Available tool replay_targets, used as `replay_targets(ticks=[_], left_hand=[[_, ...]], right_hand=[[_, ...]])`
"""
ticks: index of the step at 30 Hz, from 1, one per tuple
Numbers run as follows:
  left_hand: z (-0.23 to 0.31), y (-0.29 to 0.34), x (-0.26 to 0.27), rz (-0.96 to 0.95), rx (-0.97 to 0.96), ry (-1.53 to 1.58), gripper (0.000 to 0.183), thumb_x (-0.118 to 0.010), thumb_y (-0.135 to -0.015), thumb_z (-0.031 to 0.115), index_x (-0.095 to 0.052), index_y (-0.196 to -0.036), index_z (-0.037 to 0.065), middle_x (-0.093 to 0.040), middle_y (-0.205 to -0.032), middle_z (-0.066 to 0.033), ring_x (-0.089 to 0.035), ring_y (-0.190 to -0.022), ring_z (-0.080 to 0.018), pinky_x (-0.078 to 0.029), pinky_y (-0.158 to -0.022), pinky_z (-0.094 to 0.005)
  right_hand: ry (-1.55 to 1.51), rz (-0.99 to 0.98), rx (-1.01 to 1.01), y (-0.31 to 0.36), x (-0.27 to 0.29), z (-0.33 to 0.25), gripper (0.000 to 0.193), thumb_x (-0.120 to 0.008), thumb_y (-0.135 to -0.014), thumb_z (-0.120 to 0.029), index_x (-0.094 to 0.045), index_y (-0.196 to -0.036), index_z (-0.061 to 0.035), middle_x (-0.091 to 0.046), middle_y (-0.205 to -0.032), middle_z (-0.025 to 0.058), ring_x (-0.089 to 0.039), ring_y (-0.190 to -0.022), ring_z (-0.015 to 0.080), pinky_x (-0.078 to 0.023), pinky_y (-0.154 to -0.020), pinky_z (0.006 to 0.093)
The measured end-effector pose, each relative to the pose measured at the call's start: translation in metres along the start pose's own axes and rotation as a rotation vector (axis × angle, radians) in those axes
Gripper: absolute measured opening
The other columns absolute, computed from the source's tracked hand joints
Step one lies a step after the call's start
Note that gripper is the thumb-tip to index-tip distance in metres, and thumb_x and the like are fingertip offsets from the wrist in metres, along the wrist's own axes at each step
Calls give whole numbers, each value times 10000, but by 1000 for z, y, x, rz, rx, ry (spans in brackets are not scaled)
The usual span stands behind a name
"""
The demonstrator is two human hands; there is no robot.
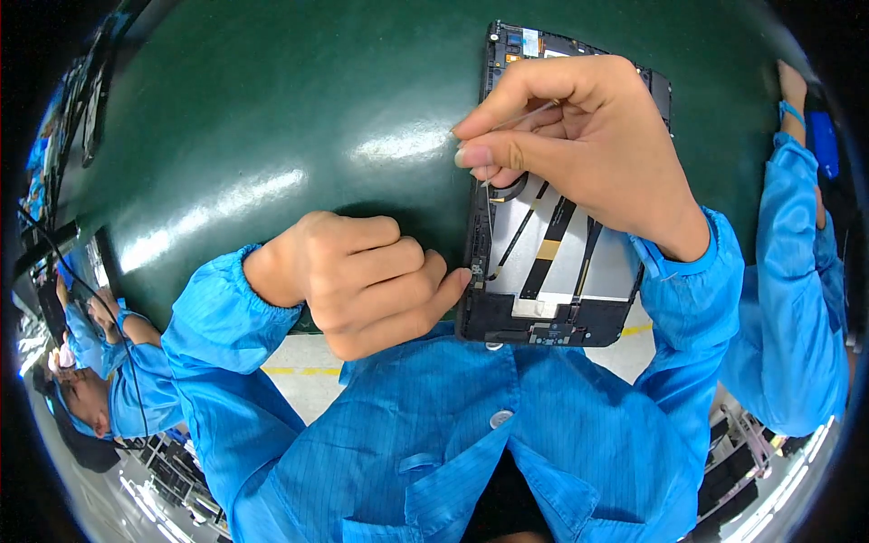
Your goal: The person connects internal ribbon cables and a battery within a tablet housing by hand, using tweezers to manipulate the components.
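An opened tablet (579, 258) lies on the green tabletop, its black frame, silver plate and dark ribbon strips exposed. Above its upper left part, my right hand (588, 136) is closed in a pinch, thumb against forefinger, on a thin pale cable (532, 112). One stretch of the cable passes back under the fingers; another hangs down towards the tablet's left edge. My left hand (367, 281) is curled, palm down, left of the tablet. One fingertip of it touches the frame's lower left edge; its thumb and anything inside the curl are hidden.
The green table (226, 118) reaches away on all sides, with bright glare streaks. At the right rim a person's blue sleeve (787, 208) rests by the table. Another person in blue (145, 389) sits at the left, near a black cord (86, 281).
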State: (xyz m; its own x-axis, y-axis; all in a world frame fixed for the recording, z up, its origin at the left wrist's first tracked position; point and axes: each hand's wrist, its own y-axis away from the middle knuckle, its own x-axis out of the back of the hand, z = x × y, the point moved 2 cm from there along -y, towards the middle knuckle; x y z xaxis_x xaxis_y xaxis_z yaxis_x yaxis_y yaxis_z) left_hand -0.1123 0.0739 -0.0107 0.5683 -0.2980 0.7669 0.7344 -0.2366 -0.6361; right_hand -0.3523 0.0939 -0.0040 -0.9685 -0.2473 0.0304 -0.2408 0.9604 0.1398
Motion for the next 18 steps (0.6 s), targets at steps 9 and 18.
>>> replay_targets(ticks=[9,18], left_hand=[[1,-2,7,-102,27,-3,395,-744,-710,133,-803,-1045,-69,-716,-865,-124,-595,-639,-156,-386,-516,-283],[1,-2,3,-112,41,-9,450,-746,-703,153,-805,-1093,-63,-711,-865,-109,-579,-627,-145,-383,-504,-282]], right_hand=[[40,17,65,-4,11,-1,115,-847,-934,39,-801,-1038,57,-795,-941,103,-786,-876,139,-640,-799,248],[142,28,169,6,10,4,107,-835,-937,50,-813,-1042,47,-812,-997,127,-810,-935,172,-669,-864,276]])
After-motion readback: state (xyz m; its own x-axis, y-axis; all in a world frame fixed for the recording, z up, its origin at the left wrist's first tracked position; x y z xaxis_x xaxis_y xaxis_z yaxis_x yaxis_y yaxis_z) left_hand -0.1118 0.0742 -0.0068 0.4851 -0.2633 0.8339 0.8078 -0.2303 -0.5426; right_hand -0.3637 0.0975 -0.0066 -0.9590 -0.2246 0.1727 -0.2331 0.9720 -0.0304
